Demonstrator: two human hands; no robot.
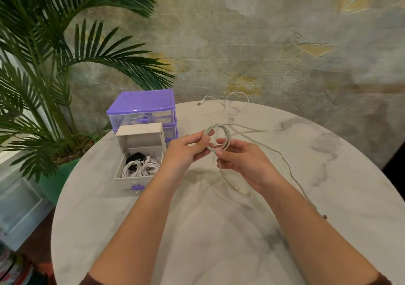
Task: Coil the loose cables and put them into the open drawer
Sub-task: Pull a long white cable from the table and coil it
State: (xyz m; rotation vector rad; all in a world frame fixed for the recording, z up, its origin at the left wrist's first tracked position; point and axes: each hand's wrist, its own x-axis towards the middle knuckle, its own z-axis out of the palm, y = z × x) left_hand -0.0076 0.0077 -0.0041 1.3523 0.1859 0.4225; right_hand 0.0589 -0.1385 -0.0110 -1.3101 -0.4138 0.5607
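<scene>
Left hand (186, 151) and right hand (241, 159) raised above the round marbled table (219, 230), both grasping one white cable (221, 135) partly wound into a small coil; left thumb and fingers pinched on the coil's left side, right fingers curled round its lower right side; loose strands trailing from the coil toward the right across the tabletop, one end with a plug hanging down below the right hand; second loose white cable (236, 100) lying at the far edge of the table, its connector pointing left; open drawer (140, 166) pulled out toward the viewer at left of the hands, holding coiled white cables (140, 168) and one black coil (137, 156) at the back; purple drawer unit (142, 109) standing behind the drawer, near the table's rim; potted palm (43, 65) beside the table at far left; mottled wall (263, 32) behind.
</scene>
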